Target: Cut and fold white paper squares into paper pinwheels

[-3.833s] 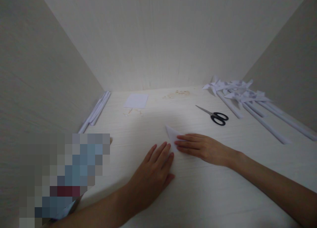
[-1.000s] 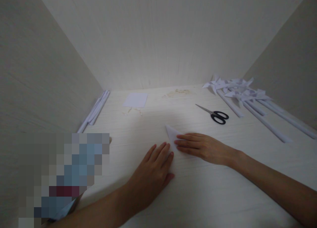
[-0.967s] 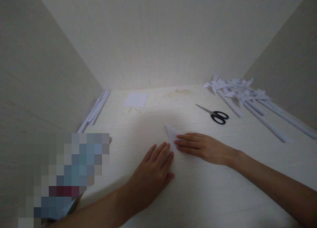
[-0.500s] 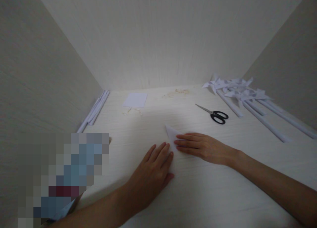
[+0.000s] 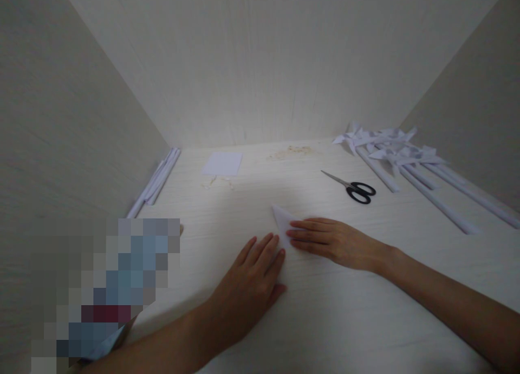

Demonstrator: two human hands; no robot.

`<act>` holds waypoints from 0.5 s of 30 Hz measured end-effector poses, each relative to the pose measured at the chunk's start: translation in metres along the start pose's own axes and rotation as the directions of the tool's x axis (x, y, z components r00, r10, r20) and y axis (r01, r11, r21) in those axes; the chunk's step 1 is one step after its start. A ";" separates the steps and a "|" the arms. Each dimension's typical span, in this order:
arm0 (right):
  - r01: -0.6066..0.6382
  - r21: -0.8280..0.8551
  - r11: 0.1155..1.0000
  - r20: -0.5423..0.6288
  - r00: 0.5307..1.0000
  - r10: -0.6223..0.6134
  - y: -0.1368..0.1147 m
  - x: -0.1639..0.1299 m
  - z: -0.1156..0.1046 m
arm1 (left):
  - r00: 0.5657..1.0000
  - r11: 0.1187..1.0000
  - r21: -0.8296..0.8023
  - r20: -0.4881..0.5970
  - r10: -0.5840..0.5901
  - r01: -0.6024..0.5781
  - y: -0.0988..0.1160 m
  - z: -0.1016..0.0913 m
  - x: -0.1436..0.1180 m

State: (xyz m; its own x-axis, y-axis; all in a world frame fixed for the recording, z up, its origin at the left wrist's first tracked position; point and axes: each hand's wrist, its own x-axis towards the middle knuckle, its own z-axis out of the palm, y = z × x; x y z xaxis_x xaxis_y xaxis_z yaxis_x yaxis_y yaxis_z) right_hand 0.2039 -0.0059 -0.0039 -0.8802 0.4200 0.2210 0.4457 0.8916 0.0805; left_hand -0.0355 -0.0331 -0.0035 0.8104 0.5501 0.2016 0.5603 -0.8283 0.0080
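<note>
A white paper piece [image 5: 281, 220] is lying on the worktop [image 5: 349, 320], its pointed corner showing past the right hand [image 5: 335, 243], whose fingers [image 5: 309, 237] are lying flat and nearly straight over it, not gripping. The left hand [image 5: 252, 282] is resting just beside, fingers slightly spread; whether they are touching the paper I cannot tell. Scissors [image 5: 350, 186] are lying beyond the right hand, and paper pinwheels [image 5: 394, 156] are resting farther right.

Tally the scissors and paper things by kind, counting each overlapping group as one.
Black-handled metal scissors: 1
Flat white paper square: 1
Pointed white paper piece, partly under the right hand: 1
Bundle of rolled white paper tubes: 1
Overlapping group of white paper pinwheels with paper sticks: 1
Total: 5
</note>
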 end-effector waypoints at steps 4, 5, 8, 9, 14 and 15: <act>-0.003 -0.014 1.000 0.000 1.000 0.003 0.000 -0.001 0.001 | 1.000 1.000 -0.004 0.002 -0.004 0.004 0.000 0.000 0.000; -0.002 -0.017 1.000 -0.002 1.000 0.002 0.001 -0.001 0.002 | 1.000 1.000 -0.005 0.003 -0.006 0.006 0.000 0.000 -0.001; 0.007 -0.026 1.000 -0.012 1.000 -0.007 0.001 -0.002 0.003 | 1.000 1.000 -0.004 0.008 -0.006 0.006 0.000 0.000 -0.001; 0.009 -0.029 1.000 -0.018 1.000 -0.009 0.001 -0.002 0.003 | 1.000 1.000 -0.003 0.006 -0.005 0.005 0.000 0.000 -0.001; 0.016 -0.026 1.000 -0.025 1.000 -0.017 0.001 -0.001 0.002 | 1.000 1.000 0.011 -0.002 0.001 -0.001 0.000 0.002 -0.001; 0.015 -0.024 1.000 -0.025 1.000 -0.016 0.001 -0.001 0.002 | 1.000 1.000 0.013 -0.003 0.001 -0.001 0.000 0.002 -0.001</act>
State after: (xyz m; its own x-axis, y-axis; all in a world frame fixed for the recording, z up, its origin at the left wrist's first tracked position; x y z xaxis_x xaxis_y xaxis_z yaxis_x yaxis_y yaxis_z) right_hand 0.2050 -0.0052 -0.0064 -0.8828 0.4015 0.2440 0.4360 0.8935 0.1073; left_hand -0.0365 -0.0335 -0.0059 0.8104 0.5490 0.2044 0.5617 -0.8273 -0.0049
